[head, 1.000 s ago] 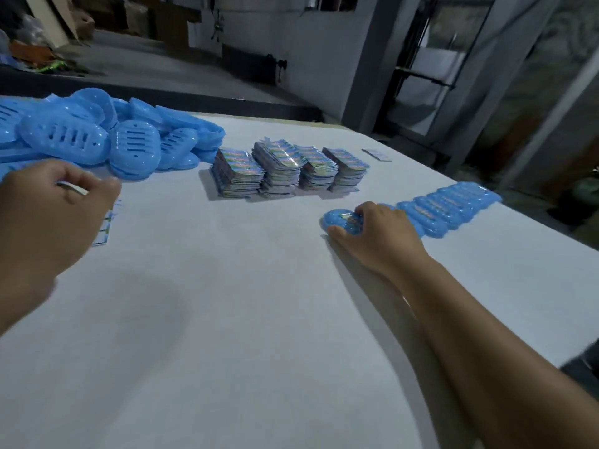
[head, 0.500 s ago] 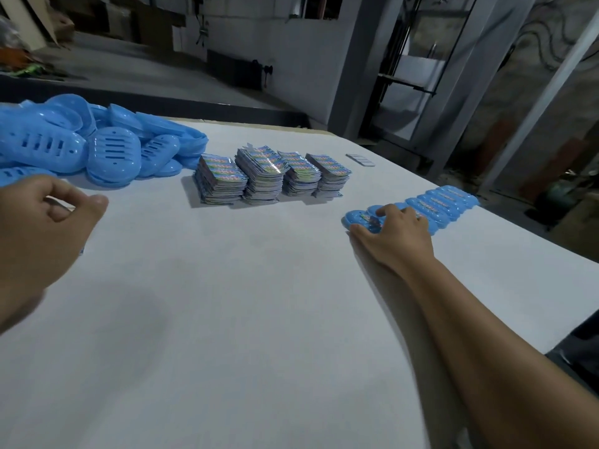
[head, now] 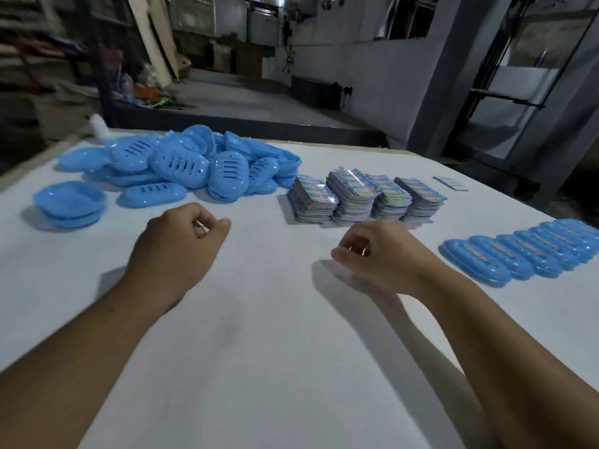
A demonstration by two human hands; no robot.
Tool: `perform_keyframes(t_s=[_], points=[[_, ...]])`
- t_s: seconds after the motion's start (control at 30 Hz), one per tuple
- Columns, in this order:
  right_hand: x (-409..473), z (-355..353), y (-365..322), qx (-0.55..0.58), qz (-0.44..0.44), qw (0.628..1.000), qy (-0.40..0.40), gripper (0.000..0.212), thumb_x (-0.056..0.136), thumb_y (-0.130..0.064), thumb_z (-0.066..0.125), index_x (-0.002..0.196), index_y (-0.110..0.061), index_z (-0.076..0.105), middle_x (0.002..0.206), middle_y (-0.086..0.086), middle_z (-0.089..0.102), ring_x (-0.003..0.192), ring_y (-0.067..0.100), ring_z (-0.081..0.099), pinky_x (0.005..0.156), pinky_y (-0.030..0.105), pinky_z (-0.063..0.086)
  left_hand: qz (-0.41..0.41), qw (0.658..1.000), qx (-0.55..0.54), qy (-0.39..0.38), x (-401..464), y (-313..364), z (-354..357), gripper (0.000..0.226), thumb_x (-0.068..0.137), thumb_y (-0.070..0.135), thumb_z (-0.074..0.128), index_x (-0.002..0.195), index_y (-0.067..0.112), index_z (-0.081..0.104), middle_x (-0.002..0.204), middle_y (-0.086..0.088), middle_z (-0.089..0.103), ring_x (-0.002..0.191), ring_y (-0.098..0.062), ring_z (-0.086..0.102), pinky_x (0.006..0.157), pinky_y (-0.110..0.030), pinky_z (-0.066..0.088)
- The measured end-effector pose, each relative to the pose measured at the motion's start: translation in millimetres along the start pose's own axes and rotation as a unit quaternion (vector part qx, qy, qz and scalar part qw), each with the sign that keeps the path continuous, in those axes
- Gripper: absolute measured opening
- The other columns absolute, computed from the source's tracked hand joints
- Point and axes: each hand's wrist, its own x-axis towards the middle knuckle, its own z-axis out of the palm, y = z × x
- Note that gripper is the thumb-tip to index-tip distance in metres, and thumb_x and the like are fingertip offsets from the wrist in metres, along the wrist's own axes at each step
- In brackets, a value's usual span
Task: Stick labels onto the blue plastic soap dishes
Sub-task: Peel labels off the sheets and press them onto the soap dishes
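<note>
My right hand (head: pixel 379 254) has left the labelled dishes (head: pixel 518 257) at the table's (head: pixel 291 351) right edge, loosely curled, empty; my left hand (head: pixel 181 244) is curled, contents unclear.

Both hands, left hand (head: pixel 181 241) and right hand (head: pixel 376 254), are hovering curled over the table (head: pixel 259 367) between soap dishes (head: pixel 181 163) and label stacks (head: pixel 363 196).

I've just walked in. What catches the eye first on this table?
A heap of blue soap dishes at the back left, and four stacks of colourful labels mid-table. At the right edge lies an overlapping row of labelled dishes. The left hand and right hand hover between, fingers curled.
</note>
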Motion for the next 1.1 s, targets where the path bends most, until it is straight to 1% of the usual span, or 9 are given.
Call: perform_keyframes(t_s=[0.2, 0.3, 0.4, 0.5, 0.67, 0.77, 0.87, 0.93, 1.1], points=[[42, 35, -75, 0.008, -0.085, 0.994, -0.074, 0.013, 0.089, -0.042, 0.068, 0.083, -0.03, 0.07, 0.078, -0.014, 0.069, 0.068, 0.0, 0.059, 0.062, 0.026, 0.048, -0.014, 0.999, 0.029, -0.004, -3, 1, -4, 0.031, 0.094, 0.046, 0.067, 0.074, 0.022, 0.063, 0.068, 0.009, 0.067, 0.078, -0.023, 0.066, 0.074, -0.034, 0.052], [54, 50, -88, 0.049, -0.081, 0.995, -0.037, 0.012, 0.091, -0.038, 0.066, 0.087, -0.028, 0.071, 0.08, -0.013, 0.069, 0.07, 0.003, 0.061, 0.064, 0.026, 0.047, -0.023, 0.999, 0.028, -0.004, -3, -3, -5, 0.034, 0.094, 0.043, 0.067, 0.07, 0.018, 0.063, 0.075, 0.011, 0.07, 0.09, -0.024, 0.069, 0.081, -0.035, 0.055], [54, 65, -87, 0.096, -0.081, 0.992, 0.018, 0.008, 0.091, -0.036, 0.066, 0.086, -0.031, 0.069, 0.076, -0.017, 0.067, 0.07, -0.002, 0.06, 0.059, 0.014, 0.039, -0.037, 0.998, 0.05, 0.006, 12, -10, -8, 0.031, 0.093, 0.043, 0.067, 0.074, 0.018, 0.065, 0.07, 0.012, 0.065, 0.084, -0.024, 0.068, 0.076, -0.033, 0.053], [48, 71, -78, 0.125, -0.085, 0.988, 0.023, 0.007, 0.089, -0.039, 0.069, 0.084, -0.035, 0.068, 0.075, -0.019, 0.068, 0.07, -0.002, 0.062, 0.064, 0.02, 0.043, -0.028, 0.989, 0.139, 0.04, 38, -23, -22, 0.02, 0.095, 0.041, 0.063, 0.095, 0.022, 0.07, 0.101, 0.001, 0.071, 0.102, -0.026, 0.063, 0.088, -0.039, 0.052], [47, 68, -68, 0.172, -0.08, 0.981, 0.045, 0.01, 0.087, -0.039, 0.07, 0.078, -0.037, 0.069, 0.077, -0.031, 0.066, 0.073, -0.003, 0.062, 0.061, 0.019, 0.041, -0.067, 0.94, 0.328, 0.07, 77, -64, -66, 0.038, 0.097, 0.047, 0.058, 0.126, 0.023, 0.062, 0.13, -0.005, 0.058, 0.122, -0.031, 0.05, 0.1, -0.044, 0.04], [48, 66, -69, 0.179, -0.087, 0.979, 0.047, 0.01, 0.086, -0.04, 0.069, 0.077, -0.036, 0.069, 0.077, -0.03, 0.066, 0.071, -0.005, 0.061, 0.058, 0.016, 0.039, -0.112, 0.934, 0.334, 0.058, 77, -84, -84, 0.035, 0.095, 0.051, 0.061, 0.118, 0.024, 0.066, 0.12, -0.002, 0.064, 0.113, -0.027, 0.056, 0.093, -0.042, 0.045], [49, 65, -72, 0.186, -0.095, 0.977, 0.046, 0.012, 0.087, -0.038, 0.07, 0.075, -0.035, 0.069, 0.073, -0.028, 0.066, 0.067, -0.003, 0.061, 0.057, 0.022, 0.039, -0.113, 0.947, 0.295, 0.067, 71, -92, -91, 0.019, 0.096, 0.041, 0.064, 0.093, 0.024, 0.07, 0.094, 0.001, 0.069, 0.082, -0.02, 0.058, 0.07, -0.033, 0.042], [49, 66, -73, 0.192, -0.098, 0.975, 0.047, 0.012, 0.086, -0.037, 0.07, 0.075, -0.034, 0.069, 0.073, -0.028, 0.066, 0.067, -0.002, 0.061, 0.057, 0.024, 0.039, -0.098, 0.942, 0.311, 0.08, 68, -93, -91, 0.023, 0.099, 0.038, 0.062, 0.088, 0.02, 0.069, 0.085, 0.0, 0.067, 0.07, -0.017, 0.052, 0.067, -0.032, 0.038], [46, 64, -73, 0.2, -0.098, 0.974, 0.053, 0.012, 0.087, -0.035, 0.071, 0.075, -0.034, 0.069, 0.073, -0.029, 0.066, 0.064, -0.002, 0.06, 0.057, 0.024, 0.039, -0.034, 0.952, 0.247, 0.175, 64, -78, -90, 0.023, 0.106, 0.032, 0.054, 0.1, 0.012, 0.064, 0.091, -0.006, 0.066, 0.079, -0.022, 0.056, 0.071, -0.034, 0.04]])
